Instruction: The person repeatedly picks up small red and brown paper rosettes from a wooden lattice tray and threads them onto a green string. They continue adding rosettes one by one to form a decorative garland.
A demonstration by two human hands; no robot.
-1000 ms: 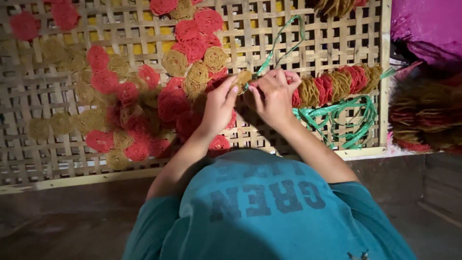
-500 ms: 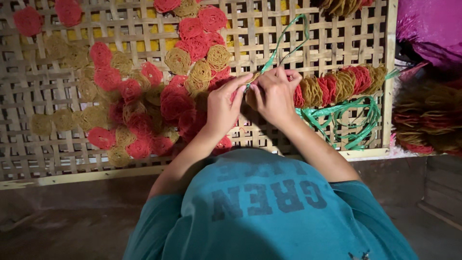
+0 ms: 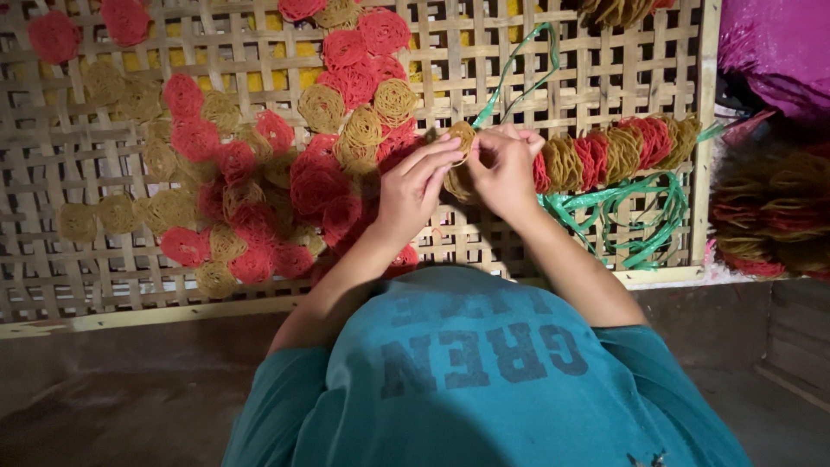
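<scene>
Nearest the camera was the person's teal shirt (image 3: 484, 380), and just beyond it both forearms reached out over the woven bamboo tray (image 3: 86, 259) that served as the landmark for everything else. Over the middle of the tray the left hand (image 3: 415, 186) and the right hand (image 3: 501, 173) met, each with its fingers curled and pinched on one tan coiled noodle disc (image 3: 461, 138) held between them, the fingertips almost touching. The green plastic string (image 3: 519, 73) rose from that pinch toward the tray's far edge — so the step in hand looked like threading a disc onto the string, about midway through the work. The next move, by my judgement, called for a steady pinch and a gentle push along the string, since such brittle coils could crack. Right of the hands, along the tray's right side, lay the strung row of tan and red discs (image 3: 614, 151), with more string in loose green loops (image 3: 640, 216) just nearer than it. Left of the hands a loose heap of red and tan discs (image 3: 259, 199) covered the tray's middle, thinning toward its far left corner. Past the tray's right rim sat stacked discs (image 3: 761, 216) and, farther off, a magenta bag (image 3: 778, 52).
</scene>
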